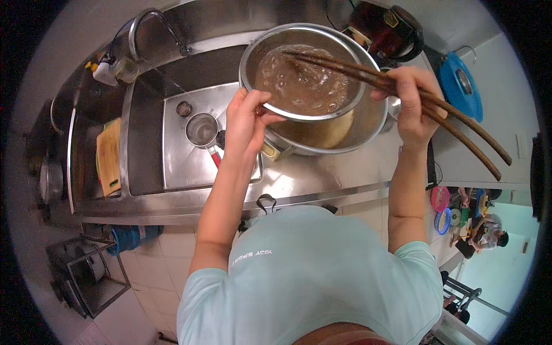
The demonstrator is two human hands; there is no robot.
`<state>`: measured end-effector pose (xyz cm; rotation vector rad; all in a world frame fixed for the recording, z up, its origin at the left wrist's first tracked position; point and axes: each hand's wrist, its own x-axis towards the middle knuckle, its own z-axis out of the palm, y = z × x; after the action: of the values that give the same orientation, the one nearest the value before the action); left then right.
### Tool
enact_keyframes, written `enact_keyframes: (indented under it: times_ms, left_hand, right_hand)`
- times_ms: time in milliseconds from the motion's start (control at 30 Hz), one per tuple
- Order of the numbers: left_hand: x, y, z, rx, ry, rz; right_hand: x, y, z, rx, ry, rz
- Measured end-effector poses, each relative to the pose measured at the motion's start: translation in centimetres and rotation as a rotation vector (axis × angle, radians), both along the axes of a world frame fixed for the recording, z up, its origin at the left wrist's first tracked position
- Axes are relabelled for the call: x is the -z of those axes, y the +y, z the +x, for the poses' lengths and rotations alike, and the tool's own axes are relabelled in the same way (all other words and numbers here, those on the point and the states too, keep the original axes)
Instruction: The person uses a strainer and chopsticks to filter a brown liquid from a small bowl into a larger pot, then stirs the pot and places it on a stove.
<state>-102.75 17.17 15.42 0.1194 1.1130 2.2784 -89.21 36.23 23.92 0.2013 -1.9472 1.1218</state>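
Note:
My left hand pinches the near left rim of a stainless steel bowl, thumb on top. Brownish, translucent liquid swirls inside it with bubbles and ripples. In my right hand is a pair of long brown wooden cooking chopsticks; their tips dip into the liquid. The bowl is over the mouth of a larger metal pot, tilted slightly; whether it rests on the pot is unclear. A pale rounded patch shows inside the pot. The pot's cream-coloured handle points towards me.
Left of the pot, a red-handled round strainer lies on a steel tray at the sink, below a faucet. A wooden cutting board stands farther left. A dark red rice cooker and blue lid are right. People work far right.

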Motion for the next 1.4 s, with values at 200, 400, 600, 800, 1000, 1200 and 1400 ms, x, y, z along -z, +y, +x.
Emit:
enact_keyframes:
  times_ms: [200, 400, 600, 800, 1000, 1200, 1400]
  left_hand:
    - [0.9, -0.1, -0.7, 0.054, -0.077, 0.059]
    - [2.1, 0.2, -1.0, 0.122, -0.131, 0.109]
    - [2.2, 0.4, -1.3, 0.133, -0.191, 0.111]
    - [2.1, 0.9, -1.0, 0.169, -0.206, 0.104]
    - [1.6, 0.7, -0.8, 0.186, -0.216, 0.093]
    - [0.7, 0.5, -0.6, 0.119, -0.108, 0.053]
    - [-0.2, 0.5, -0.3, 0.062, 0.034, 0.006]
  right_hand:
    - [0.8, 0.4, -2.0, -0.05, -0.018, -0.056]
    - [0.0, 0.7, -0.9, 0.005, 0.029, -0.14]
    - [0.6, 1.4, -0.9, -0.135, 0.044, -0.186]
    - [0.1, 1.5, -1.0, -0.015, 0.024, -0.161]
    - [-0.6, 1.2, -0.9, 0.022, 0.043, -0.157]
    - [-1.7, -1.0, 2.2, 0.145, -0.144, 0.124]
    - [-1.6, -1.6, 0.2, 0.087, -0.345, 0.245]
